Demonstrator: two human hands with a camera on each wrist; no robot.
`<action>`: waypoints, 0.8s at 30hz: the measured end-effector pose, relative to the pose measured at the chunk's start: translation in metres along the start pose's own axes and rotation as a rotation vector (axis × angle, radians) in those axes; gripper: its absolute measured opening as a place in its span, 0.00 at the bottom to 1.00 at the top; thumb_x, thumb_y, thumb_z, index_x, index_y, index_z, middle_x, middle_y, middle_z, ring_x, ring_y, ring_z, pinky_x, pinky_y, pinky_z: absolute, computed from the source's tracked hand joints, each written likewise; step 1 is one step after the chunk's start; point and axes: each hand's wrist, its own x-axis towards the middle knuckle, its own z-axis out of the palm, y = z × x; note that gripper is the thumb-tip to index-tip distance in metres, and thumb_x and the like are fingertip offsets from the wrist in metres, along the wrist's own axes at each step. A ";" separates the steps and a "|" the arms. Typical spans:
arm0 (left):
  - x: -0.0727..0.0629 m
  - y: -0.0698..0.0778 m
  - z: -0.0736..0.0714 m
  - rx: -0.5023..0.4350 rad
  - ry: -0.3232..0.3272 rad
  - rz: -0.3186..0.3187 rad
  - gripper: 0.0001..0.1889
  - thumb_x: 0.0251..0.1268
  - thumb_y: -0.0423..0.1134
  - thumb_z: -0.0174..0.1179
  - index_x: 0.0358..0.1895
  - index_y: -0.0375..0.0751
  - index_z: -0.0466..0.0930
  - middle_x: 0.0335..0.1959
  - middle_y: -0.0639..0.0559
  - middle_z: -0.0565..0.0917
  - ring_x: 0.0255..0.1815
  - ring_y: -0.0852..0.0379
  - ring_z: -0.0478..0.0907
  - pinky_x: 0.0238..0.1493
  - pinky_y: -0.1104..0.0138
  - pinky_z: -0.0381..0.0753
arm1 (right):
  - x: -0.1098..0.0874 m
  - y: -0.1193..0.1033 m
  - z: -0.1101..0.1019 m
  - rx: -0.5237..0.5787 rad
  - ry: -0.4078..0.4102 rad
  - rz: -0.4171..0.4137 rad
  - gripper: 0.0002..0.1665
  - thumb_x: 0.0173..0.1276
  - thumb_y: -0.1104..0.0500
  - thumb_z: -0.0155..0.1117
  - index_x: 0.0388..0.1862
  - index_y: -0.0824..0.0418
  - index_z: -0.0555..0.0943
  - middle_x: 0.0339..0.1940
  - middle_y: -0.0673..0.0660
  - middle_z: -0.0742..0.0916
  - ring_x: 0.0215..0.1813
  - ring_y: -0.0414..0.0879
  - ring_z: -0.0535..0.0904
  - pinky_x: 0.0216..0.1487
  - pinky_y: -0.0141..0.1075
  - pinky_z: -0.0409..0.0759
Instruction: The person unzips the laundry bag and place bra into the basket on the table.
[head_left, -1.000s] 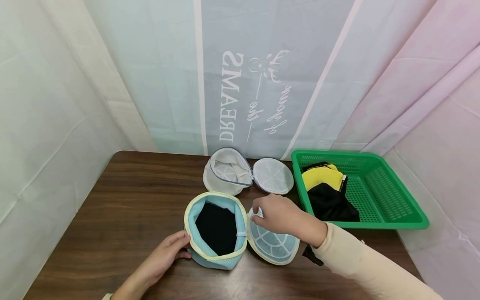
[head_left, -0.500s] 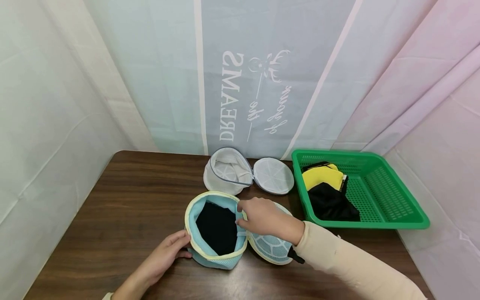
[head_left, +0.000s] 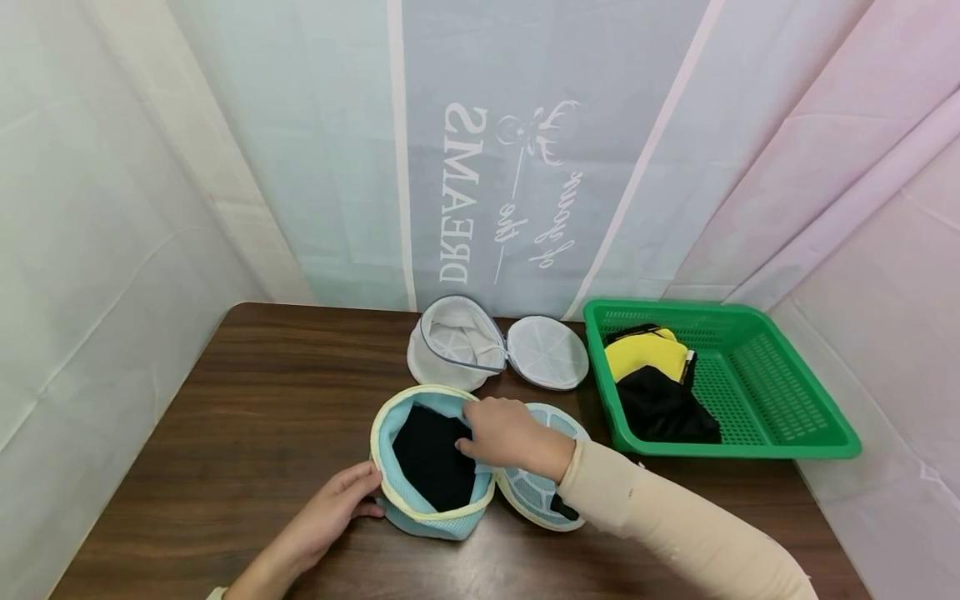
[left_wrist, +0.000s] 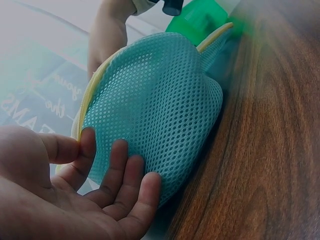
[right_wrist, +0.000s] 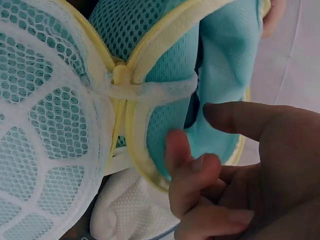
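A light blue mesh laundry bag (head_left: 431,527) with a yellow zipper edge stands unzipped on the table, black fabric (head_left: 429,462) lying inside it. My left hand (head_left: 337,507) pinches the bag's yellow edge between thumb and index finger on the left side; the other fingers lie loosely against the mesh wall (left_wrist: 155,105). Over the bag's right edge reaches my right hand (head_left: 504,433), its fingertips at the opening. Loosely bent fingers and a thumb held apart show in the right wrist view, with nothing between them. Folded out to the right, the round lid (head_left: 536,507) is partly covered by the right arm.
Behind the blue bag sits a whitish mesh bag (head_left: 427,365), unzipped, its round lid (head_left: 547,352) laid out beside it. A green basket (head_left: 727,451) at the right holds yellow fabric (head_left: 641,357) and black fabric (head_left: 663,408). A curtain hangs behind the table (head_left: 247,417).
My right hand has moved left from above the lid to the bag's opening. The left hand and the bag have hardly moved.
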 end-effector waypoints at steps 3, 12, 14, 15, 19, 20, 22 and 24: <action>0.000 0.000 0.001 -0.001 0.000 0.001 0.16 0.85 0.43 0.44 0.47 0.36 0.77 0.48 0.50 0.77 0.51 0.59 0.76 0.54 0.62 0.81 | 0.003 -0.002 0.003 -0.054 -0.011 0.020 0.16 0.71 0.47 0.68 0.30 0.55 0.77 0.21 0.51 0.77 0.25 0.45 0.75 0.23 0.39 0.74; -0.001 -0.001 0.001 -0.006 0.015 -0.004 0.15 0.85 0.43 0.44 0.47 0.36 0.77 0.48 0.50 0.77 0.51 0.60 0.76 0.53 0.63 0.81 | 0.012 -0.008 0.005 -0.063 -0.023 0.010 0.16 0.71 0.48 0.68 0.30 0.55 0.76 0.21 0.50 0.77 0.24 0.44 0.75 0.23 0.40 0.75; -0.001 -0.002 0.002 -0.007 0.015 -0.003 0.16 0.85 0.43 0.44 0.47 0.35 0.77 0.49 0.50 0.77 0.51 0.60 0.76 0.53 0.63 0.81 | 0.014 -0.008 0.006 -0.069 -0.028 0.007 0.16 0.71 0.48 0.68 0.30 0.55 0.77 0.21 0.50 0.76 0.24 0.43 0.73 0.23 0.39 0.74; -0.001 -0.003 0.002 -0.007 0.014 -0.003 0.16 0.85 0.43 0.44 0.47 0.35 0.77 0.49 0.50 0.77 0.51 0.60 0.76 0.53 0.63 0.81 | 0.015 -0.008 0.006 -0.071 -0.028 0.003 0.16 0.71 0.48 0.68 0.30 0.55 0.77 0.21 0.50 0.76 0.23 0.43 0.73 0.23 0.39 0.74; -0.001 -0.003 0.002 -0.007 0.010 -0.005 0.16 0.85 0.43 0.44 0.48 0.35 0.77 0.49 0.50 0.77 0.51 0.60 0.76 0.53 0.63 0.81 | 0.017 -0.009 0.007 -0.087 -0.018 -0.022 0.16 0.72 0.48 0.67 0.28 0.53 0.77 0.20 0.49 0.76 0.22 0.43 0.73 0.23 0.39 0.74; -0.001 -0.003 0.002 -0.008 0.011 -0.006 0.16 0.85 0.43 0.44 0.48 0.35 0.77 0.49 0.50 0.77 0.51 0.60 0.76 0.54 0.63 0.81 | 0.017 -0.010 0.007 -0.093 -0.013 -0.029 0.16 0.72 0.48 0.67 0.28 0.53 0.77 0.19 0.49 0.77 0.22 0.43 0.73 0.22 0.39 0.74; -0.001 -0.003 0.002 -0.007 0.012 -0.007 0.16 0.85 0.43 0.44 0.48 0.35 0.77 0.49 0.50 0.77 0.52 0.59 0.76 0.54 0.63 0.81 | 0.018 -0.012 0.008 -0.104 -0.008 -0.039 0.14 0.71 0.48 0.67 0.29 0.54 0.78 0.20 0.49 0.77 0.22 0.43 0.74 0.23 0.40 0.75; -0.001 -0.003 0.001 -0.006 0.011 -0.008 0.16 0.85 0.43 0.44 0.49 0.35 0.77 0.49 0.50 0.77 0.52 0.59 0.76 0.54 0.63 0.81 | 0.019 -0.014 0.009 -0.117 -0.009 -0.041 0.13 0.71 0.48 0.67 0.32 0.55 0.79 0.21 0.50 0.78 0.24 0.43 0.75 0.24 0.41 0.76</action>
